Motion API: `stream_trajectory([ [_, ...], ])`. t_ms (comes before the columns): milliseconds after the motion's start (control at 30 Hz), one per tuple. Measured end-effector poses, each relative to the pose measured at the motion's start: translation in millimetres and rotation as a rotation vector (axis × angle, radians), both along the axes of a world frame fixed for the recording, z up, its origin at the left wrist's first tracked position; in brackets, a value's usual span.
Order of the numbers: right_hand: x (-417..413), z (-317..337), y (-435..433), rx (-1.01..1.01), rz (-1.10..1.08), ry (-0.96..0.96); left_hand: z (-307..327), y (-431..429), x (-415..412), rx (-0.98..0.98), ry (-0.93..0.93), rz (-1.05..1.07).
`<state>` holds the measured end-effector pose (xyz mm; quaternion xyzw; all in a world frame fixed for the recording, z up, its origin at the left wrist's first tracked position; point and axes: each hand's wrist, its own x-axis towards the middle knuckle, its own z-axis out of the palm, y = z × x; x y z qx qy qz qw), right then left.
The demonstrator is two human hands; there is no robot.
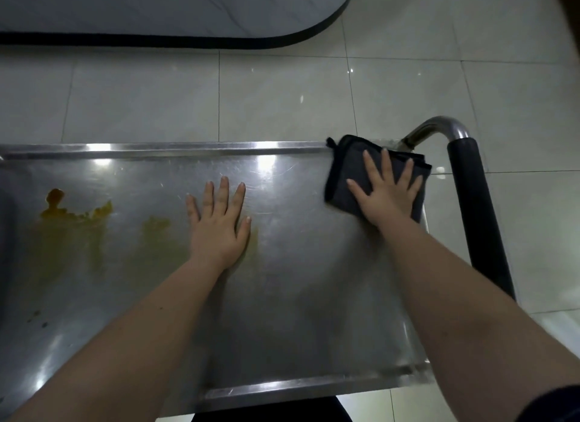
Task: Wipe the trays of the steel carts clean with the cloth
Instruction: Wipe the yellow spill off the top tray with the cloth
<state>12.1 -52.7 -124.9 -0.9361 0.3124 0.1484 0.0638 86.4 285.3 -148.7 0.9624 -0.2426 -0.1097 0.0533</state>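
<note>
Right hand [387, 195]: flat, fingers spread and straight, pressing down on the cloth [343, 173]. Left hand [219, 223]: flat, palm down, fingers straight, resting on bare steel near the tray's middle; holds nothing.

Floor [251, 101]: pale glossy tiles, open beyond the far edge and to the right of the cart.

Grey rounded slab [157, 10] with a black edge: far left, well apart from the cart.

Tray [298, 296]: steel, scratched, low raised rim along the far, near and right edges. Left end runs out of view. Bare steel between the two hands and on the near side of them.

Handle [474, 208]: steel tube with a black grip, just beside the tray's right edge, curving in at the far right corner.

Stain [78, 212]: orange-yellow, left part of the tray, smearing towards the near side; a fainter patch reaches close to the left hand.

Cloth: dark grey, folded, in the far right corner, its top lapping the far rim.

Dark specks [37, 319]: near left, small.
</note>
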Motion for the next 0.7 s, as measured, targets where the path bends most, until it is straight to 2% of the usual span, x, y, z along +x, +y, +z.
stream_trajectory([
  [167,4,2,9,0.042,-0.045,0.044,4,-3,2,0.017,0.016,-0.005],
  [367,16,0,115,0.066,0.368,-0.020,13,-2,3,-0.031,0.055,0.015],
  [433,10,-1,126,0.060,0.424,-0.039,14,-1,2,-0.019,0.053,0.021],
  [533,-4,0,99,0.045,0.408,-0.052,16,-2,2,-0.015,0.056,0.027],
  [700,-53,4,22,-0.010,0.212,0.001,16,-4,3,0.002,0.070,0.028],
])
